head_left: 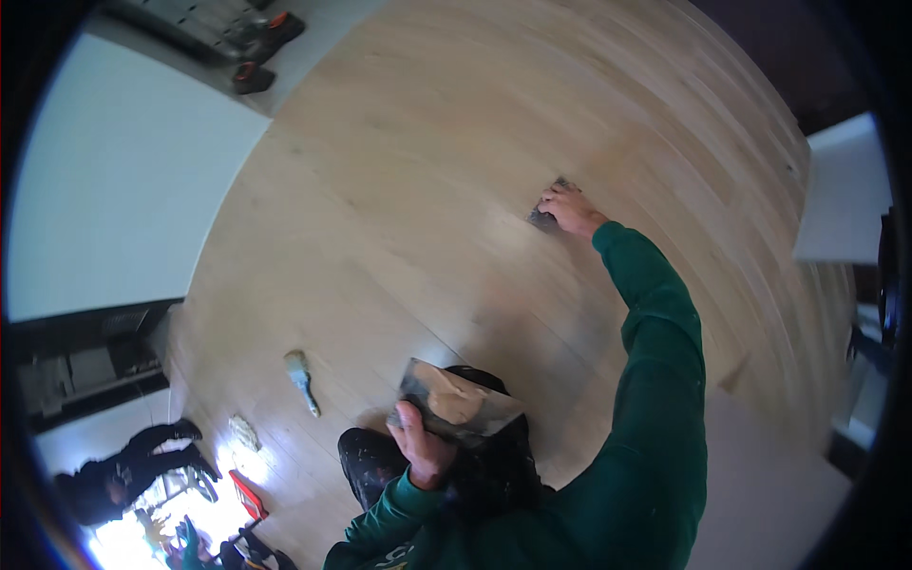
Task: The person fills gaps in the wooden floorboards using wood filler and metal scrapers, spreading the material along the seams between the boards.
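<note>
My left hand [425,446] holds a flat grey metal plate [494,426] in front of my dark-trousered knees, with the thumb on top. A smooth lump of beige filler [451,397] lies on that plate. Farther out, my right arm is stretched forward over the pale wooden floor [408,190]. My right hand [568,207] is closed around a wide grey filling knife [541,219], whose blade appears to rest against the boards. The fingers hide most of the knife.
A paintbrush with a blue handle [301,382] and a whitish clump [244,433] lie to my left. Beyond them are a red object [248,495] and a person in dark clothes [133,470]. Orange-and-black tools [266,47] sit far left, behind a white panel [123,171].
</note>
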